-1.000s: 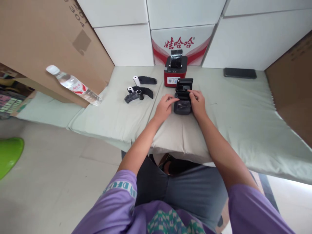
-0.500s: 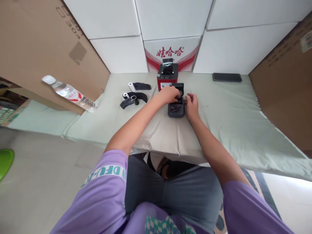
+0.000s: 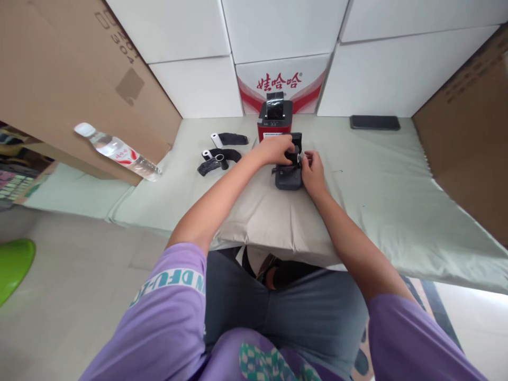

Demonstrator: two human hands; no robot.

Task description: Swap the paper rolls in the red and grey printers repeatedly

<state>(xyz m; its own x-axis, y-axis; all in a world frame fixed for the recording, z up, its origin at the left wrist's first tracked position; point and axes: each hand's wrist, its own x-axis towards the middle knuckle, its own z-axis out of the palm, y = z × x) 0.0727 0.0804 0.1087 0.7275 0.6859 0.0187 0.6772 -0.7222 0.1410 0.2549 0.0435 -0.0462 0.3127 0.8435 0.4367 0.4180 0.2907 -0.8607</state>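
A small dark label printer [image 3: 289,180] stands on the cloth-covered table with its lid [image 3: 297,138] raised. My left hand [image 3: 281,150] reaches over it from the left, its fingers closed around a black paper roll [image 3: 295,157] at the opening. The roll's light core end faces right. At the printer's right side my right hand [image 3: 313,168] has its fingers curled in, fingertips against the printer close to the roll's end. Just behind stands a red and black printer [image 3: 273,126] with a glossy black strip [image 3: 274,106] sticking up from its top, its front partly hidden by my left hand.
Several black rolls with short loose tails, one of them a black roll [image 3: 221,161], lie left of the printers. A water bottle [image 3: 121,153] leans near the left cardboard box [image 3: 79,79]. A dark phone [image 3: 375,123] lies at the back right. White boxes [image 3: 281,32] line the back.
The black roll has come up into view in my left hand. The black strip that lay over the printer's front has drawn back, baring the inside. My right hand has stayed beside the printer.
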